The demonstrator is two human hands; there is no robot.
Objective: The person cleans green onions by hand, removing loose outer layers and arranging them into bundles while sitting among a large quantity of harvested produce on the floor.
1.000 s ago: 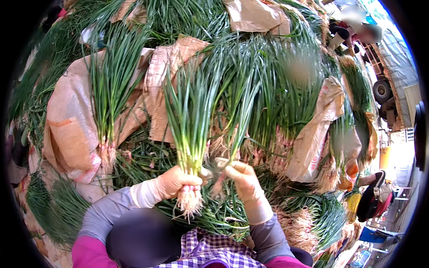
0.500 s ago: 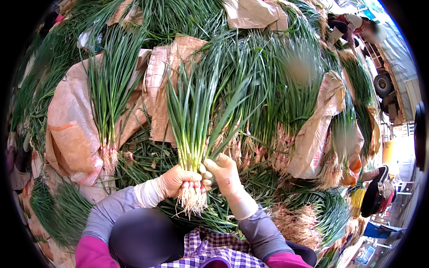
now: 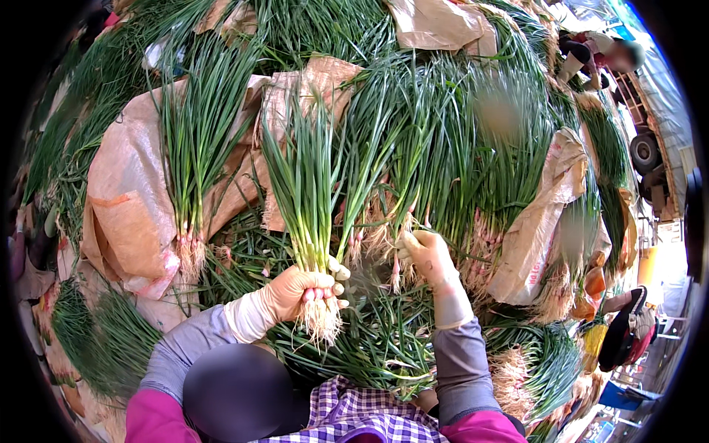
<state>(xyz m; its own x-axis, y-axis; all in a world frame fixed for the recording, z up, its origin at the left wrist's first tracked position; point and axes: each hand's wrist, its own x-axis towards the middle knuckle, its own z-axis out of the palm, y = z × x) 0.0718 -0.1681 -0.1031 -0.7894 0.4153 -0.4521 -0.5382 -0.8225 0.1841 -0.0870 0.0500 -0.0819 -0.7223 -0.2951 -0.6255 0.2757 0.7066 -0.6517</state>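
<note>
My left hand (image 3: 303, 292), in a thin pale glove, is wrapped round the lower stems of a bunch of green onions (image 3: 306, 184). Their leaves point away from me, and the pink bulbs and pale roots stick out below my fingers. To the right, my right hand (image 3: 428, 258), also gloved, is closed at the near edge of a large heap of green onions (image 3: 443, 148). Its thumb and fingers pinch a green onion low on the stem, with a pink bulb and roots (image 3: 396, 275) showing just below them.
A separate bunch (image 3: 193, 148) lies on a tan woven sack (image 3: 122, 199) at left. Another sack (image 3: 535, 229) covers part of the heap at right. More bunches (image 3: 528, 376) lie at lower right, over loose leaves. A person (image 3: 591, 59) bends near a vehicle's wheel (image 3: 645, 151) at far right.
My right hand has left the bunch and moved right to the heap, closing at a stem there. The left hand still holds the bunch, now slightly further left. The view has shifted a little.
</note>
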